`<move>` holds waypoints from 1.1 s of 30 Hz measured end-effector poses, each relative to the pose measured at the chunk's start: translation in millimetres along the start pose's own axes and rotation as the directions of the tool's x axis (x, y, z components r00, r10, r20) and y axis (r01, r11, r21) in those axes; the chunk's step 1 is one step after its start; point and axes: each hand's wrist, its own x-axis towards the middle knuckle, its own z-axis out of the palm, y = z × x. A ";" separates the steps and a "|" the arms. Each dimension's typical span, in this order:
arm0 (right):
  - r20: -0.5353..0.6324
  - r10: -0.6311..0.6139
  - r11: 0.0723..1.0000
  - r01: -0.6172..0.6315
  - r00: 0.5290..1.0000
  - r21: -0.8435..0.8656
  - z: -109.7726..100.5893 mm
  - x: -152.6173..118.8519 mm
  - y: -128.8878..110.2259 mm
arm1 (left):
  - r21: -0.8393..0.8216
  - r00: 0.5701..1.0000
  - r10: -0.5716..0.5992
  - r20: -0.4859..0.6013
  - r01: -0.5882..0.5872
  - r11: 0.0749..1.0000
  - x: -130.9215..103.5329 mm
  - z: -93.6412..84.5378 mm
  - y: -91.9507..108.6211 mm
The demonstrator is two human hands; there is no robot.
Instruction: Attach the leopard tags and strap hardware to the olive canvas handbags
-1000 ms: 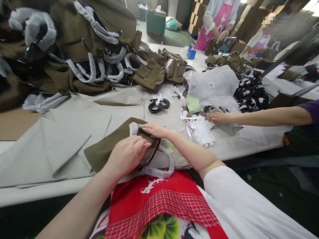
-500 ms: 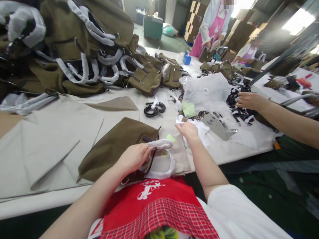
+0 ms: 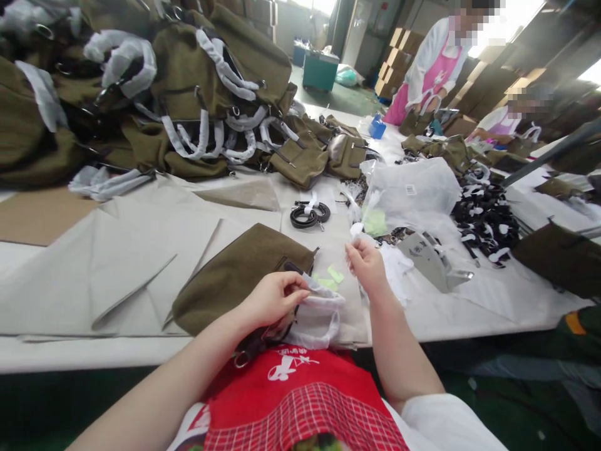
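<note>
An olive fabric handbag (image 3: 235, 275) lies on its side before me, its plastic-wrapped handles (image 3: 323, 335) towards the right. My left hand (image 3: 277, 299) rests at the bag's opening, fingers curled in a pinch at the upper wrapped handle. To the right, my right hand (image 3: 367, 266) is raised over the table with thumb and fingers pinched together; anything between them is too small to tell. Just beyond those fingertips is a small white piece (image 3: 357, 230). Pale green paper slips (image 3: 331, 277) lie between my hands. Past the bag sits a coiled black strap (image 3: 310, 215).
Olive bags (image 3: 188, 94) are piled at the back left. A clear plastic bag (image 3: 408, 188), a grey metal dispenser (image 3: 429, 260) and a heap of black straps (image 3: 483, 219) occupy the right side. A person in a pink apron (image 3: 429, 75) stands at the far end.
The view has swung slightly left. A co-worker's arm has left the black straps at right. My right hand's fingers have curled in, and my left fingers have shifted along the handle.
</note>
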 end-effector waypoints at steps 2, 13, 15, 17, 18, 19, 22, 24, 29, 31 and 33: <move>0.058 -0.065 0.963 0.048 0.996 0.264 12.4 -14.0 -15.8 | 0.083 0.988 0.093 -0.125 -0.083 0.993 1.4 5.3 6.2; 0.134 -0.121 0.911 0.056 0.984 0.408 41.2 -31.3 -34.3 | 0.388 0.957 0.246 -0.153 -0.171 0.906 -4.9 5.0 18.4; 0.035 -0.073 0.916 0.054 0.997 0.397 40.1 -23.2 -29.4 | 0.484 0.955 0.277 -0.107 -0.193 0.854 -8.1 1.9 20.3; -0.096 0.005 0.954 0.025 0.995 0.300 31.5 -7.6 -19.5 | 0.562 0.956 0.286 -0.062 -0.203 0.801 -14.6 -6.8 23.1; -0.156 0.044 0.977 -0.011 0.987 0.212 24.1 2.0 -12.6 | 0.589 0.959 0.280 -0.053 -0.196 0.784 -19.3 -13.9 24.4; -0.209 0.079 0.994 -0.060 0.975 0.096 14.9 11.7 -4.6 | 0.603 0.962 0.269 -0.058 -0.180 0.777 -24.7 -22.6 25.2; -0.276 0.133 0.971 -0.181 0.952 -0.158 -14.7 31.9 17.5 | 0.564 0.954 0.209 -0.215 -0.054 0.824 -42.8 -51.6 24.5; -0.326 0.105 0.957 -0.185 0.940 -0.226 -27.3 31.6 21.6 | 0.479 0.908 0.158 -0.389 0.053 0.876 -52.9 -64.5 23.1; -0.086 -0.089 0.995 0.092 0.992 0.027 -9.5 -9.7 -19.5 | 0.387 0.858 0.182 -0.480 0.021 0.922 -55.9 -55.6 26.1; 0.256 -0.107 0.946 0.019 0.961 0.324 10.6 -26.2 -41.4 | 0.418 0.878 0.227 -0.421 -0.034 0.908 -51.1 -43.8 28.9; 0.410 -0.120 0.864 -0.108 0.904 0.491 28.9 -34.2 -57.1 | 0.460 0.903 0.258 -0.343 -0.078 0.885 -47.5 -33.1 30.1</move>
